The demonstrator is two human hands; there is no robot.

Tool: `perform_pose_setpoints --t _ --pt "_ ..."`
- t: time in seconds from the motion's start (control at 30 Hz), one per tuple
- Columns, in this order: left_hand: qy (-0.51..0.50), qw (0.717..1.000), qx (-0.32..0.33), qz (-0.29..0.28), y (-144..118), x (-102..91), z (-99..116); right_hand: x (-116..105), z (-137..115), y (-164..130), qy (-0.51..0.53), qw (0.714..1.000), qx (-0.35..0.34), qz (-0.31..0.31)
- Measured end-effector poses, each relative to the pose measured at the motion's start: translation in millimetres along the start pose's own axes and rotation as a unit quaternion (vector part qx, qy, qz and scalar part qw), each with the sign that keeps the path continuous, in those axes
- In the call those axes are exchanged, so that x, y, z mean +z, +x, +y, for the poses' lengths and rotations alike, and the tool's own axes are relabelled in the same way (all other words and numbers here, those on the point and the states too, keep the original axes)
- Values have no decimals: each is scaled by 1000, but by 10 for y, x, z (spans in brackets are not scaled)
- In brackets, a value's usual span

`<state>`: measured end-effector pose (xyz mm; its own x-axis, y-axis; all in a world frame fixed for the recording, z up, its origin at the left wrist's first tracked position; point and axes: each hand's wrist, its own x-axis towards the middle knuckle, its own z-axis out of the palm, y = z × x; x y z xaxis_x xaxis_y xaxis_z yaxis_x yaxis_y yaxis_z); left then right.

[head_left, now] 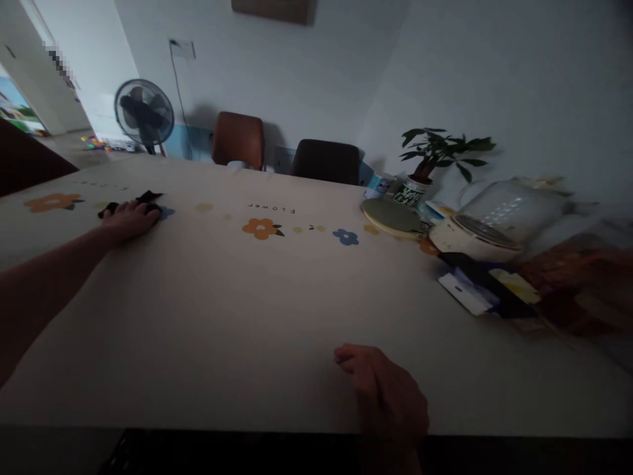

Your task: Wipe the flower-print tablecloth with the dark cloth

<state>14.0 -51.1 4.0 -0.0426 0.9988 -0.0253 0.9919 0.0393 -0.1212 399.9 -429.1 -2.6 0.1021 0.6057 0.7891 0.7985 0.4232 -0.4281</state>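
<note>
My left hand [129, 220] reaches far out over the left part of the white tabletop [237, 310]. Its fingers press down over a bunched black cloth [148, 196], which sticks out beyond the fingertips and to the left. Near the front edge, my right hand [388, 392] is loosely closed, its fingers curled together, and nothing shows in it. Between the two hands, printed orange and blue flowers run along the table covering, with the word "Flower" upside down.
On the right stand a potted plant [420, 171], a round green mat [393, 216], a white appliance with a clear lid [475, 241], and a white-and-black pile [465, 293]. Two chairs [239, 140] are behind the table. A fan [144, 112] stands at the far left.
</note>
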Motion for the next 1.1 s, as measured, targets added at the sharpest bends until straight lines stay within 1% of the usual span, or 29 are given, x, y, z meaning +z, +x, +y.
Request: perform_pose_setpoints --t 0.07,0.17,0.27,0.33,0.43,0.5,0.57,0.63,0.7,0.77,0.83,0.87,0.93,1.0,1.1 --pt "-7 999 38 -5 -123 23 17 -2 -5 9 1 1000 -3 0" --pt "-14 993 117 -1 -390 80 66 -3 -3 10 -3 1000 -12 -9" --pt "-22 979 201 -5 -762 136 171 -8 -10 4 -9 1000 -8 -19" --pt "-30 966 255 -7 -1078 158 273 -13 -26 5 -12 1000 2 -22" --pt "-56 934 354 3 -1642 164 434 -17 -58 15 -19 999 18 -23" --pt "-68 904 422 -1 -2038 145 522 -18 -73 23 -21 999 21 -21" --pt "-72 870 487 -17 -2399 100 595 -18 -72 24 -23 999 19 -18" --pt "-76 838 540 -30 -2684 35 668 -19 -54 17 -20 1000 5 -16" --pt "-85 809 581 -33 -2865 -36 757 -23 -29 5 -19 1000 -11 -19" --pt "-92 783 615 -33 -2939 -93 866 -29 -9 -6 -15 999 -18 -27" --pt "-92 760 642 -36 -2921 -126 990 -38 -2 -12 -17 999 -9 -36" --pt "-95 755 648 -35 -2885 -132 1056 -43 -2 -14 -16 999 -5 -37" --pt "-107 752 649 -29 -2774 -127 1199 -51 -5 -16 -17 999 -2 -35" --pt "-123 756 643 -20 -2621 -110 1364 -55 -6 -20 -17 999 -4 -32" --pt "-123 773 622 -11 -2334 -89 1672 -54 3 -33 -18 999 7 -36"
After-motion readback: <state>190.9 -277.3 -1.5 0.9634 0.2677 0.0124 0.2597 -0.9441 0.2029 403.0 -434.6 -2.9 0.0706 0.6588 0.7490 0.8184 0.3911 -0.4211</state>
